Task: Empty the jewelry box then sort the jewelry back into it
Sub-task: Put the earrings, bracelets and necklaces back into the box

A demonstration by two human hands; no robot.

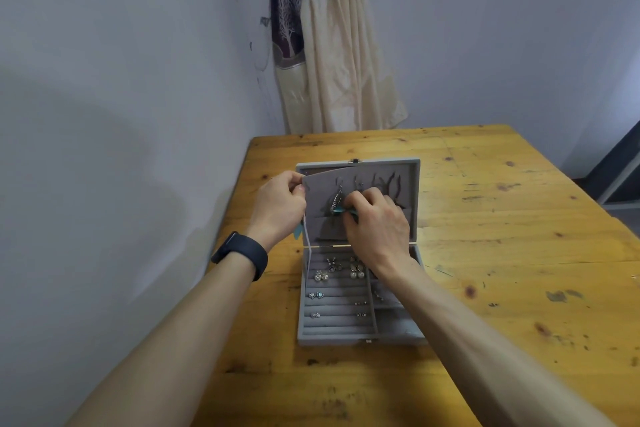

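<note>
One grey box (332, 334) on the table (502, 218), near its left edge, lid (412, 184) upright. Two hands up at the lid. Left hand (280, 201), black watch (242, 253) at the wrist, curled and pinching the left edge of the one grey panel (320, 198), holding it off the lid. Right hand (377, 218), fingers curled tight, pinching a teal earring (341, 210) at the panel's middle, fingertips hidden behind the knuckles. One dark drop (337, 198) hanging just above it. One more teal bit (298, 232) behind the panel's lower left corner, mostly hidden. About seven small clusters of studs (321, 276) in the tray's rolls, too small to count surely. Right-hand compartments partly covered by the right forearm.
</note>
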